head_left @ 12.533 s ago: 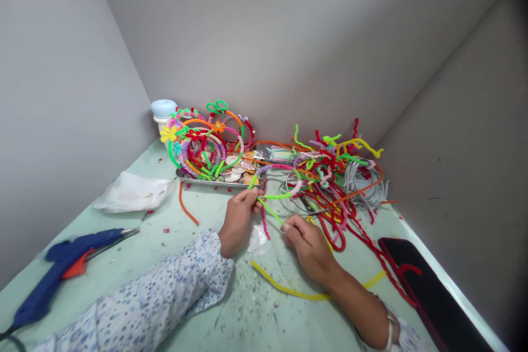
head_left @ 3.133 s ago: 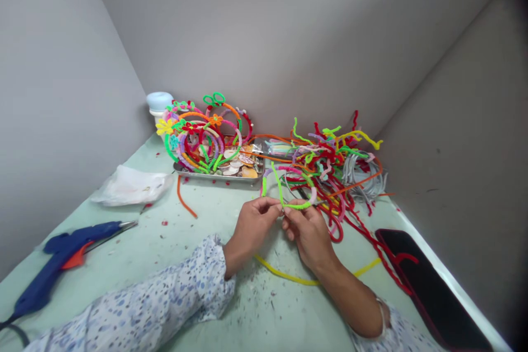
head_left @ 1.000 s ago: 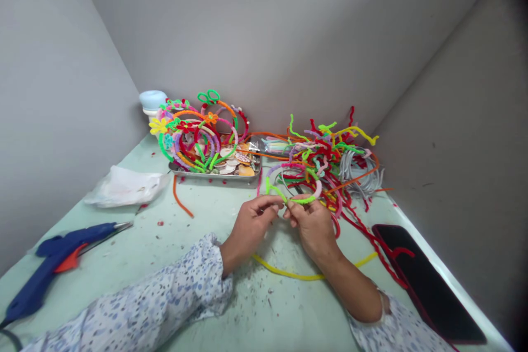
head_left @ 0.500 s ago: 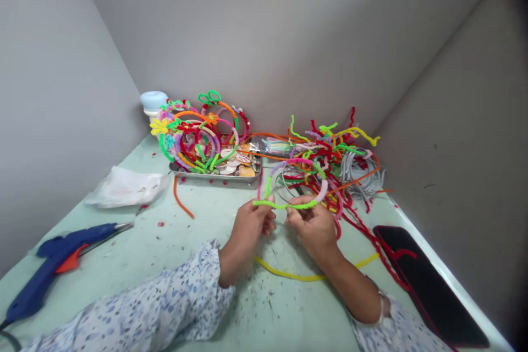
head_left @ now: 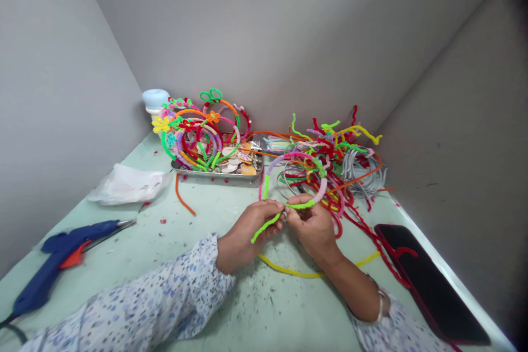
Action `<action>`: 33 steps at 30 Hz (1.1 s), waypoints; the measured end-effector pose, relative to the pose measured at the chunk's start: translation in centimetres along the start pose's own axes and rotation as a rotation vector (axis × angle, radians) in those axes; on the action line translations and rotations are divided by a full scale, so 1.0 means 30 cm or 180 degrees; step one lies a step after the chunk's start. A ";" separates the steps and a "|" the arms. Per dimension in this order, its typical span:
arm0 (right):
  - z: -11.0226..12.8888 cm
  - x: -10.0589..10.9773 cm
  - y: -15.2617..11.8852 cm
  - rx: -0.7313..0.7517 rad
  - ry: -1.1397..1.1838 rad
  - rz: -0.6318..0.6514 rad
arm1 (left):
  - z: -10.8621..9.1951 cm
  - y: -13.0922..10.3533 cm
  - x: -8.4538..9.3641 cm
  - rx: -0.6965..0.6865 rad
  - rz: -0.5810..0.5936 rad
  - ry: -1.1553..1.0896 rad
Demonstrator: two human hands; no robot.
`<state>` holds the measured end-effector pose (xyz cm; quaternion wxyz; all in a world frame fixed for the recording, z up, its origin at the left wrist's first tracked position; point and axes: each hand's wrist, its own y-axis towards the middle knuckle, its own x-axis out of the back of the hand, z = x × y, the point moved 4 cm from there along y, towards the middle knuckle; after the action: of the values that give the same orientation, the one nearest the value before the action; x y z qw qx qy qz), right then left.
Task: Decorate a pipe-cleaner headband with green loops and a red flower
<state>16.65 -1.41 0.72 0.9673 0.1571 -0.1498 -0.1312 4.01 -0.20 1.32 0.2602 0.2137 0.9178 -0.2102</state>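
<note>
A headband [head_left: 302,157] wrapped in lilac, pink, green and pale pink fuzzy sections is held up before me. My right hand [head_left: 315,225] pinches its lower right end, where a lime green pipe cleaner [head_left: 266,226] is wound round the band. My left hand [head_left: 249,231] is closed on that pipe cleaner close to the right fingertips, and its loose tail slants down to the left over the fingers. The band's other end, lime green, points down above my left thumb. On the table beneath my hands lies a yellow pipe cleaner [head_left: 291,272].
Finished headbands [head_left: 198,126] rest on a metal tray [head_left: 223,177] of small flat pieces. Tangled pipe cleaners [head_left: 325,146] and grey bands [head_left: 358,170] lie behind my right hand. A blue glue gun [head_left: 61,253] and plastic bag [head_left: 130,184] are left, a phone [head_left: 437,291] right.
My left hand has moved in toward the right fingertips. The lime green tail has swung from level to slanting down and left. My right hand keeps its hold on the headband.
</note>
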 end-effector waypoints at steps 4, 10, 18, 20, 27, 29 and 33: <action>-0.006 -0.001 -0.001 -0.0240 0.0067 -0.0068 | -0.001 0.004 0.002 0.0038 -0.0190 -0.0061; -0.004 -0.008 -0.004 -0.0602 0.0336 -0.0014 | -0.003 0.005 -0.001 0.0011 -0.0374 -0.0035; 0.027 -0.021 -0.009 -0.0919 0.0644 -0.0022 | -0.016 -0.009 -0.014 -0.0299 -0.0259 0.0169; 0.032 -0.025 -0.010 -0.0961 0.0755 -0.0003 | -0.015 -0.009 -0.014 -0.0450 -0.0195 0.0237; 0.035 -0.040 -0.020 -0.1233 0.1194 0.0050 | -0.016 -0.008 -0.004 -0.0942 -0.0230 0.0689; 0.033 -0.047 -0.022 -0.1336 0.1391 0.0061 | -0.021 -0.012 -0.001 -0.1041 -0.0349 0.0832; 0.036 -0.058 -0.027 -0.1469 0.1766 0.0066 | -0.033 -0.025 -0.005 -0.1250 -0.0400 0.1093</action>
<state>14.52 -1.90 0.98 0.9824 -0.0372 0.1505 -0.1042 3.37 -0.37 2.38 0.1236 0.1342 0.9832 -0.0044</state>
